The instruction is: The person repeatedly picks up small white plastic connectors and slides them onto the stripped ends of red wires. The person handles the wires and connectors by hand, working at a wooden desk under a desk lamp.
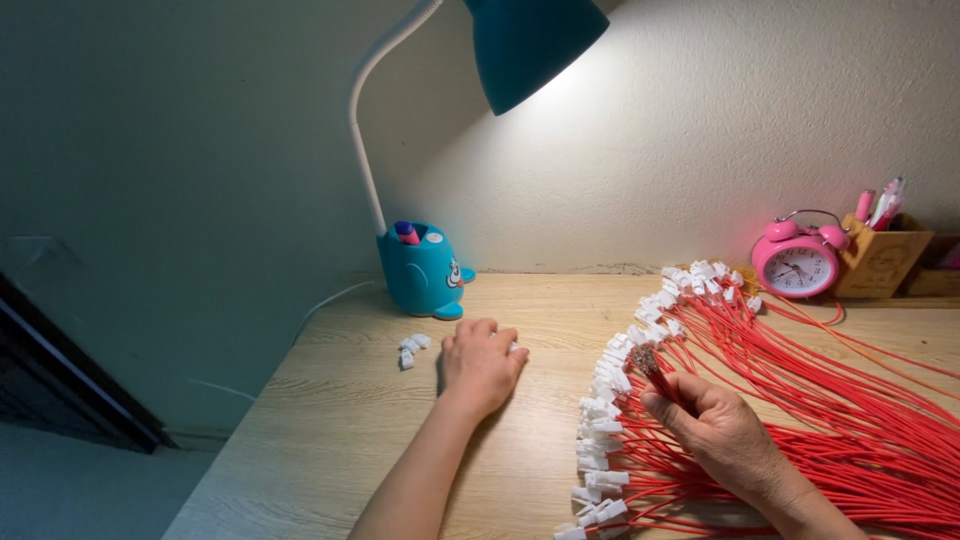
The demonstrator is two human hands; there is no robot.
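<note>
On the wooden counter [330, 420], the right hand [715, 430] is pinched shut on a small bundle of red wires [655, 368] with bare metal tips. The left hand [480, 362] lies flat, fingers together, over loose white plastic connectors [411, 347]. Those slick wires could easily slip out and tangle in the big red pile [850, 420].

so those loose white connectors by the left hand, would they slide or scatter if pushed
Probably. The white connectors look small and light, lying loose on the smooth wooden desk, so a nudge from the left hand would likely scatter them. Their blocky shape suggests sliding rather than rolling.
</note>
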